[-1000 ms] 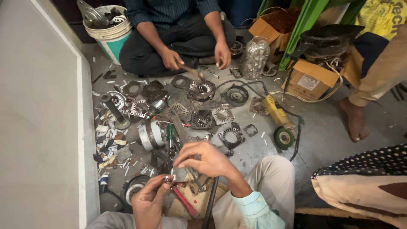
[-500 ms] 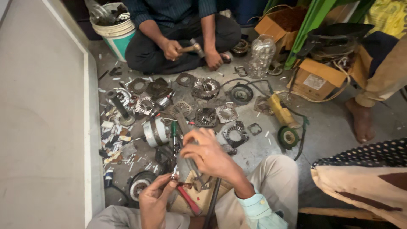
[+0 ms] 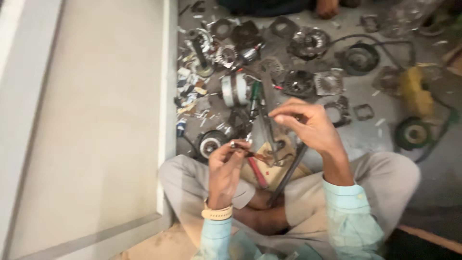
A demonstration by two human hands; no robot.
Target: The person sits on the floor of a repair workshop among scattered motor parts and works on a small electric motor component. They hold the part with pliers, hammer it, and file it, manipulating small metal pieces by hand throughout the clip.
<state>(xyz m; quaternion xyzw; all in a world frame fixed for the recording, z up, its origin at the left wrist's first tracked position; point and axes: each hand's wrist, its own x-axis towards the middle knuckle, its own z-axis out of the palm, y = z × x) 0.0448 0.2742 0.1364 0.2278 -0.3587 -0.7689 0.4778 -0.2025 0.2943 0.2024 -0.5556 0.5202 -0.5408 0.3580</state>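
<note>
The small thin metal pin with a round silver tip looks light and stiff, so it would not bend, but it is tiny and smooth and could slip away easily. A good place to take it is near the tip, with fingertips only. It is short, dark along its length and shiny at the end (the picture is blurry, so I cannot tell more).

The left hand pinches this pin between thumb and fingers, just above the crossed legs. The right hand has its fingers bent and pressed together at the tips, near the top of the long grey metal tool that stands up between the hands. I cannot tell if it really grips it.

Behind, many round metal motor parts lie on the grey floor.
</note>
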